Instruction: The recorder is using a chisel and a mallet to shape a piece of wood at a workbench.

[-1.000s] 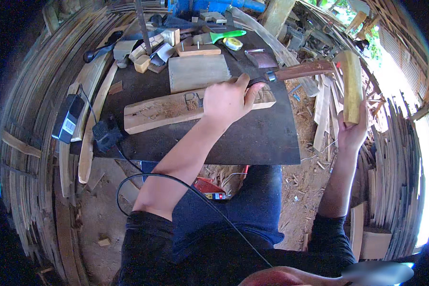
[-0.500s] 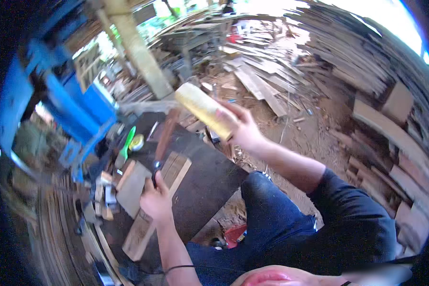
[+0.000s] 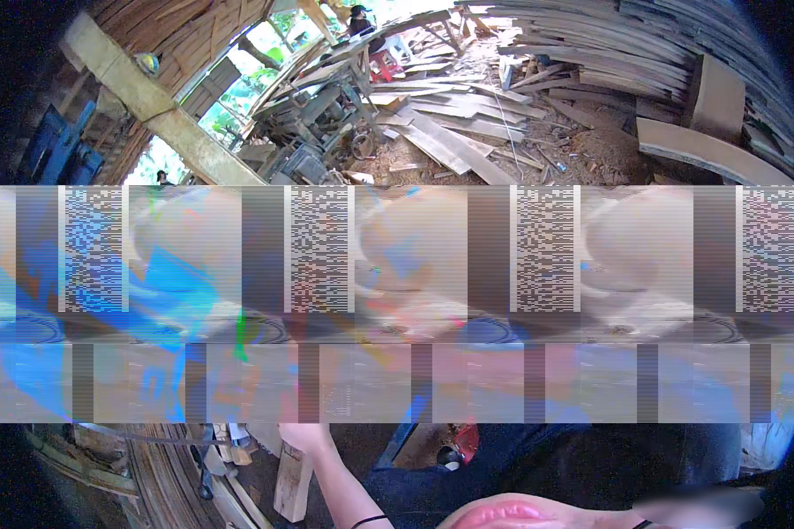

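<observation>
A garbled band of stripes and colour blocks covers the middle of the head view and hides most of the work area. Below it, the lower part of my left hand (image 3: 307, 437) and its forearm show; the fingers and anything in them are hidden. Close under that hand lies the end of a wooden board (image 3: 292, 487), on a dark work surface (image 3: 269, 472). My right hand is lost behind the band.
Offcuts and a dark tool (image 3: 206, 476) lie left of the board. A red object (image 3: 469, 443) sits low beyond my forearm. Loose planks (image 3: 450, 145) cover the ground ahead, with stacked boards (image 3: 591, 53) at the right. A pale post (image 3: 168, 115) slants across the left. Someone (image 3: 359, 22) is far back.
The view has tilted up, and its middle is now garbled. Earlier, my right hand held up a yellowish wooden block and my left gripped an upright tool over the board; both are now hidden.
</observation>
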`<state>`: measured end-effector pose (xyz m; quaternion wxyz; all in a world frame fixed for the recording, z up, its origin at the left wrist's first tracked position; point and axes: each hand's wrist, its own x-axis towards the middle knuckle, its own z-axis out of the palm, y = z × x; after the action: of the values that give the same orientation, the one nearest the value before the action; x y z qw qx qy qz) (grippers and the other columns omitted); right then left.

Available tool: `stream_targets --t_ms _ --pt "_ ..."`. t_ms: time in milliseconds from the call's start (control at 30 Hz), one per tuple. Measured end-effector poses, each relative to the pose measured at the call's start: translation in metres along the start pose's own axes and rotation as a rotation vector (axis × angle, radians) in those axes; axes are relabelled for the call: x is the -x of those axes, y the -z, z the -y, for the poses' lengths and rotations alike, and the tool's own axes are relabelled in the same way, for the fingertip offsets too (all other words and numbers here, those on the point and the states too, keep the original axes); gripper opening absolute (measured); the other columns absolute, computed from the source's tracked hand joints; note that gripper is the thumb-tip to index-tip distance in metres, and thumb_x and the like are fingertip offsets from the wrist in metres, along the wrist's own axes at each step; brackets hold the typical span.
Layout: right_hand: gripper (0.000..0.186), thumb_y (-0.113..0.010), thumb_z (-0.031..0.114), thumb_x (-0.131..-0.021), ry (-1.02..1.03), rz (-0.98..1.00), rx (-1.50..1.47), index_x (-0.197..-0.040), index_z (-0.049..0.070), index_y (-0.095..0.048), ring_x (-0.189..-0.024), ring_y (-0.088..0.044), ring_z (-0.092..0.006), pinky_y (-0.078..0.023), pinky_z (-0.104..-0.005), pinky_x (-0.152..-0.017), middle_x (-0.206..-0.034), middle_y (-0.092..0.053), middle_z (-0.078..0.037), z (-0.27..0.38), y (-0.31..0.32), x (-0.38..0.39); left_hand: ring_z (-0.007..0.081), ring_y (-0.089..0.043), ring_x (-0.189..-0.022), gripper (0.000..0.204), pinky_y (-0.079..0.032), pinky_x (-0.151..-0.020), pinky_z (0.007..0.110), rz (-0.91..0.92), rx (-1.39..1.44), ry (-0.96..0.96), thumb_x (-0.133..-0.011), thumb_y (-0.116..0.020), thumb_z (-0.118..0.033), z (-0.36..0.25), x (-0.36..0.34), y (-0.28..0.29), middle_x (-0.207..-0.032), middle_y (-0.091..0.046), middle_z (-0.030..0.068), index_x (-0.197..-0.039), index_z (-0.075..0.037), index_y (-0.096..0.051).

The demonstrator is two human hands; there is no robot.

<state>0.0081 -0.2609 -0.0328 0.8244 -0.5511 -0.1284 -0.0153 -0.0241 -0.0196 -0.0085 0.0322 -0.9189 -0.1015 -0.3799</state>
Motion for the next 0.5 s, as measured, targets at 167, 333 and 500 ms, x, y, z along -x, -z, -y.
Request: stream_targets --t_ms 167,333,500 --pt "0.063 -0.063 0.031 -0.096 0.014 0.065 -0.044 -0.147 0.012 -0.03 -0.085 -0.059 -0.0129 -0.051 -0.0277 -0.063 -0.104 -0.062 -0.011 -0.006 0.003 0.001 0.0455 -0.06 -0.062 0.05 -0.043 -0.054 0.055 0.103 0.012 0.042 -0.099 -0.047 -0.049 0.0 -0.002 0.003 -0.065 -0.06 0.0232 -0.079 -0.004 -0.058" --pt "0.066 -0.064 0.031 -0.095 0.094 0.054 -0.047 -0.146 0.011 -0.028 -0.083 -0.059 -0.0134 -0.051 -0.0286 -0.063 -0.104 -0.061 -0.011 0.002 0.008 0.005 0.0454 -0.059 -0.062 0.048 -0.042 -0.053 0.055 0.132 0.058 -0.01 -0.097 -0.054 -0.045 0.003 -0.003 -0.001 -0.064 -0.059 0.0233 -0.073 -0.003 -0.055" --pt "0.062 -0.062 0.027 -0.095 0.037 0.063 -0.03 -0.144 0.007 -0.029 -0.092 -0.064 -0.0217 -0.053 -0.0351 -0.079 -0.111 -0.065 -0.019 0.003 0.009 0.007 0.0461 -0.058 -0.062 0.05 -0.041 -0.054 0.055 0.133 0.12 -0.024 -0.097 -0.054 -0.044 0.004 -0.002 0.005 -0.064 -0.058 0.0245 -0.071 -0.002 -0.054"
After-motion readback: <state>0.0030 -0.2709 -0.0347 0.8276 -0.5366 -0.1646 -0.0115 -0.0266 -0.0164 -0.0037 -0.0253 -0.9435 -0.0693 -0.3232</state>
